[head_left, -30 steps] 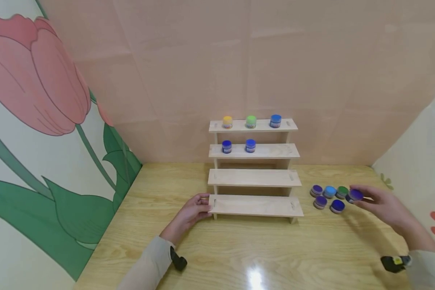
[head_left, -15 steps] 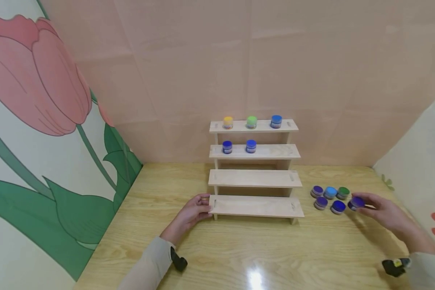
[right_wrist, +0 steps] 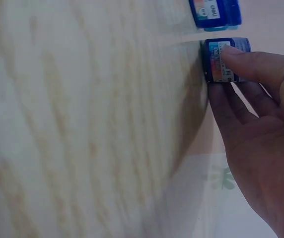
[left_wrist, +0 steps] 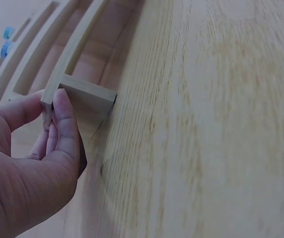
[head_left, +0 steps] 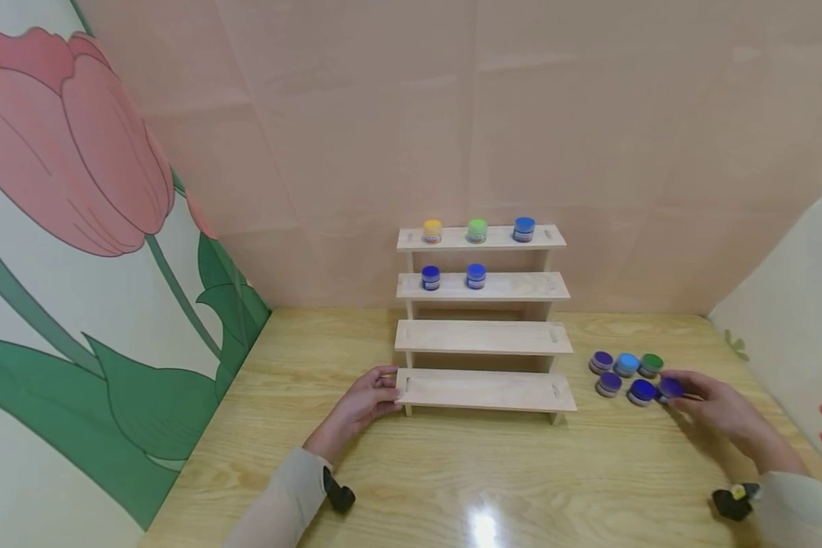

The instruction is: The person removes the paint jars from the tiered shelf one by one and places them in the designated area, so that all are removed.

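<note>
On the wooden table, my right hand (head_left: 715,407) pinches a small dark purple-blue paint jar (head_left: 670,389) between thumb and fingers. The right wrist view shows the thumb across the labelled side of this jar (right_wrist: 221,62), with a second blue jar (right_wrist: 215,12) close by. My left hand (head_left: 363,401) grips the left end of the lowest board of a four-step wooden display rack (head_left: 486,390). In the left wrist view, thumb and fingers of the left hand (left_wrist: 37,158) pinch the board's end (left_wrist: 55,94).
Beside the held jar stand several others: dark blue (head_left: 641,393), green (head_left: 651,365), light blue (head_left: 626,364) and two purple, one nearer (head_left: 609,384). Yellow (head_left: 432,232), green (head_left: 477,231) and blue (head_left: 524,229) jars stand on the top step, two blue jars on the second.
My right hand first drew the purple-blue jar toward me and slightly right, then brought it left, close beside the dark blue jar. The left hand keeps its place on the rack.
</note>
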Available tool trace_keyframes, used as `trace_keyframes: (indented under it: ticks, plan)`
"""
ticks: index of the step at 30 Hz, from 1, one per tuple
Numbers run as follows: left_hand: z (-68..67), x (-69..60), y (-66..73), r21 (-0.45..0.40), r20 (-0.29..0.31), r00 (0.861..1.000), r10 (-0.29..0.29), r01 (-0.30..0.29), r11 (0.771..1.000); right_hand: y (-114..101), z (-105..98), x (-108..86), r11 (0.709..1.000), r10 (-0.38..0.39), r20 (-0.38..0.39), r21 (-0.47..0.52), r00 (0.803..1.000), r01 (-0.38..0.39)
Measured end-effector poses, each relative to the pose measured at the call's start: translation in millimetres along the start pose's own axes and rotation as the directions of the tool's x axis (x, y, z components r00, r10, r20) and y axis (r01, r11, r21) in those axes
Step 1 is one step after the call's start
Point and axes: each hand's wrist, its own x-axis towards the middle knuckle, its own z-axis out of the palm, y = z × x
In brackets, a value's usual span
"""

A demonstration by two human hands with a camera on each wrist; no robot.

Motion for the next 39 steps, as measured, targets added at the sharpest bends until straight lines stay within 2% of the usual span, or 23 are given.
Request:
trace_keyframes:
  ticks: [7,11,15,18,26,35,39]
  plan:
    - [0.7,-0.7,0.6,-0.003,-0.012,1.000,-0.006,0.006,1.000,4.4,-0.6,3.1,0.996,0.041,0.006,-0.081,0.999,-0.040]
    - [0.0,0.4,-0.7,-0.007,-0.007,1.000,-0.005,0.005,1.000,3.1,-3.6,2.0,0.996,-0.016,-0.014,-0.090,1.000,0.015]
    - [-0.2,1.3,-1.1,-0.006,-0.003,1.000,-0.010,0.010,1.000,-5.8,-10.2,0.8,0.990,-0.118,-0.062,-0.088,0.991,0.113]
    - [-0.1,1.0,-1.0,-0.002,-0.004,1.000,-0.013,0.013,1.000,-23.8,-17.3,1.0,0.984,-0.149,-0.091,-0.110,0.985,0.139]
    - [-0.3,1.3,-0.8,-0.005,-0.008,1.000,-0.008,0.008,1.000,-93.0,-24.3,13.0,0.983,-0.139,-0.123,-0.141,0.983,0.121]
    - [0.2,0.3,0.9,-0.011,-0.015,1.000,-0.014,0.014,1.000,-168.7,-11.1,35.4,0.972,-0.129,-0.131,-0.212,0.983,0.100]
    - [-0.2,0.3,0.0,-0.010,-0.010,1.000,-0.012,0.012,1.000,-192.3,-3.2,45.2,0.974,-0.152,-0.110,-0.186,0.982,0.130]
